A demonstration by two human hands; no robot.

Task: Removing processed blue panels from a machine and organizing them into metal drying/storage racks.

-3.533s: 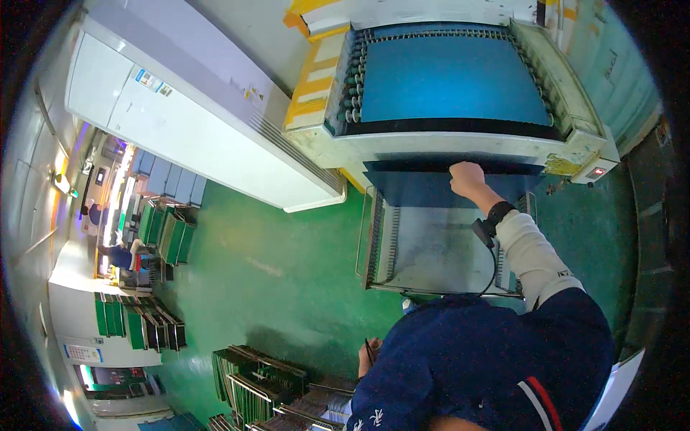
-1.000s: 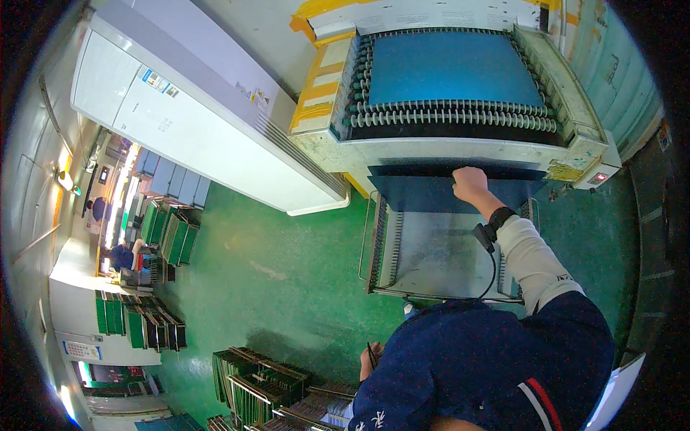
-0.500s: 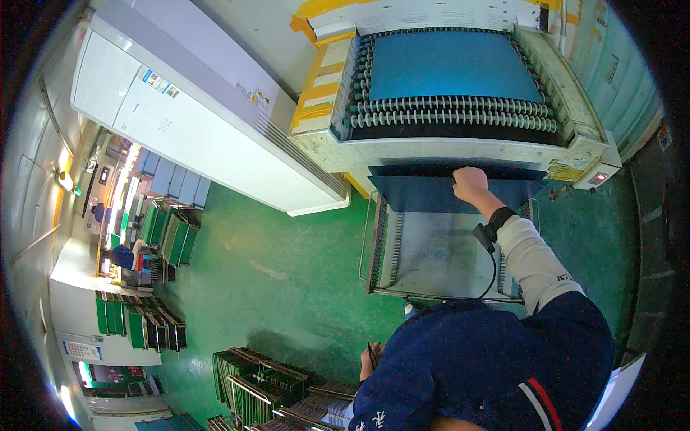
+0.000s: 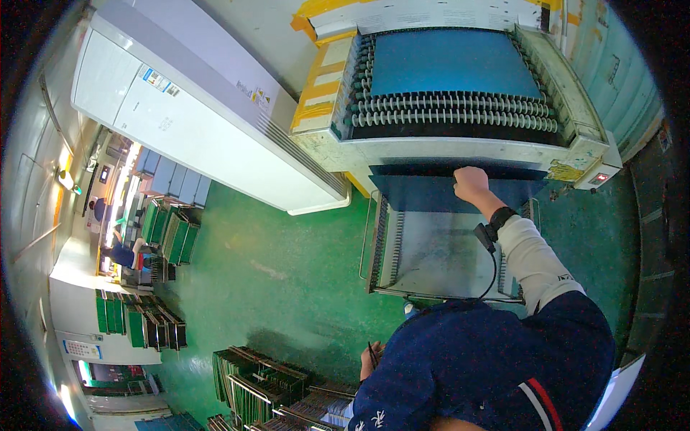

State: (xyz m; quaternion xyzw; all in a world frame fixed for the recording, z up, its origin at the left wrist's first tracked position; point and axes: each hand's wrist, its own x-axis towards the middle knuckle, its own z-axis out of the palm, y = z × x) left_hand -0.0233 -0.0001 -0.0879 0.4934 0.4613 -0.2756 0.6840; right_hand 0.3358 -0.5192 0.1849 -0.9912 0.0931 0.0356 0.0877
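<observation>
My right hand (image 4: 471,184) is closed at the top edge of a dark blue panel (image 4: 424,192), which stands upright in a wire rack (image 4: 375,248) in front of a roller machine (image 4: 445,151). Fingers cover the exact grip. Another dark panel edge shows just behind it. Low in the head view, near my body, my left hand (image 4: 371,358) is closed around a thin dark stick-like thing (image 4: 372,352), partly hidden by my sleeve. A flat blue panel (image 4: 449,65) lies on the machine's rollers.
A tall white cabinet-like unit (image 4: 208,122) stands left of the machine. Racks of green panels (image 4: 251,391) stand at the lower left, close to my left arm. A lit red switch (image 4: 599,178) sits on the machine's right corner. People work far left.
The blue panel on the rollers lies very slightly farther from me. Both my hands stay in the same place. A person in the far background has shifted a little.
</observation>
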